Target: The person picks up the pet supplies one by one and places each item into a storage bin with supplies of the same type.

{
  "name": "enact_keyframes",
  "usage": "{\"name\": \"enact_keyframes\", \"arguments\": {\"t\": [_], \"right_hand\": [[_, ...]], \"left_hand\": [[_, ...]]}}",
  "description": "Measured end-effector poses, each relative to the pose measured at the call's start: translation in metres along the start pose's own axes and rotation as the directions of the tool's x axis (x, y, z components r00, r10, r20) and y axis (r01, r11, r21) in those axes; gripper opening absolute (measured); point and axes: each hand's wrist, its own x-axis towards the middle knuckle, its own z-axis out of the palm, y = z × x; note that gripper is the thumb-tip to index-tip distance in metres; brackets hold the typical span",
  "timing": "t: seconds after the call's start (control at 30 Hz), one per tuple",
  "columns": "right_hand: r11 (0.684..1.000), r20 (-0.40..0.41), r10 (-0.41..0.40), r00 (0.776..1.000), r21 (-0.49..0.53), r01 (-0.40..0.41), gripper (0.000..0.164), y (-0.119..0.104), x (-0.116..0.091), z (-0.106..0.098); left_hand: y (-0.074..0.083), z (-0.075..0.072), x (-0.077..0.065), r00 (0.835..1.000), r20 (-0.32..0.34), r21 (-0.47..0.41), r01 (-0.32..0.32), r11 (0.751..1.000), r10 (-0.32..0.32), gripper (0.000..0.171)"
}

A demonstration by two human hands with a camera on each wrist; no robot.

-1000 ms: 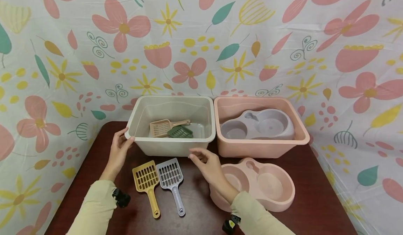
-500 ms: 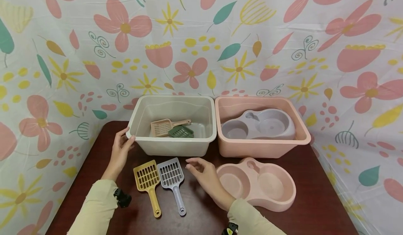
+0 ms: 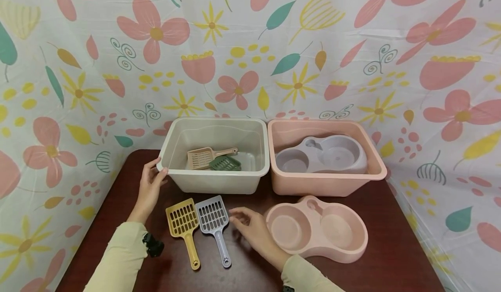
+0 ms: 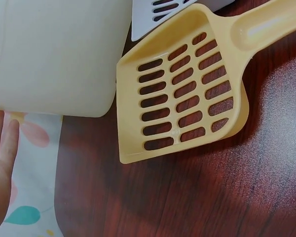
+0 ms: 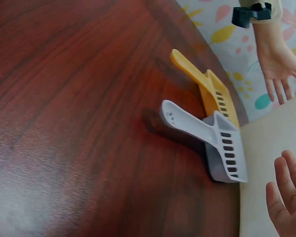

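Note:
My left hand (image 3: pixel 148 189) touches the front left corner of the off-white litter box (image 3: pixel 215 183), its fingers fairly straight in the left wrist view. Inside that box lie a beige litter scoop (image 3: pixel 200 158) and a green one (image 3: pixel 225 163). On the table in front, a yellow litter scoop (image 3: pixel 182 219) and a lavender-grey litter scoop (image 3: pixel 212 216) lie side by side, handles toward me. My right hand (image 3: pixel 256 235) hovers just right of the lavender-grey scoop's head, fingers loosely bent and apart from it, holding nothing.
A pink litter box (image 3: pixel 313 185) adjoins the off-white one on its right and contains a grey double pet bowl (image 3: pixel 340 169). A pink double bowl (image 3: pixel 317 235) stands on the dark wood table (image 3: pixel 391 257) beside my right hand. Flowered cloth (image 3: pixel 250 44) hangs behind.
My right hand has come down and slightly left, from in front of the off-white litter box to beside the lavender-grey scoop. My left hand has stayed at the box corner.

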Motion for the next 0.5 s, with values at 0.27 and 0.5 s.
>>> {"name": "enact_keyframes", "arguments": {"t": [0.27,0.5], "right_hand": [[0.998,0.051,0.054,0.997,0.012,-0.055,0.023,0.009,-0.010,0.007],[0.996,0.073,0.083,0.994,-0.037,-0.080,0.023,0.018,-0.018,0.013]], "left_hand": [[-0.012,0.000,0.003,1.000,-0.021,0.010,-0.023,1.000,0.023,0.053],[-0.013,0.001,0.003,0.999,-0.026,0.016,-0.026,1.000,0.027,0.054]]}}
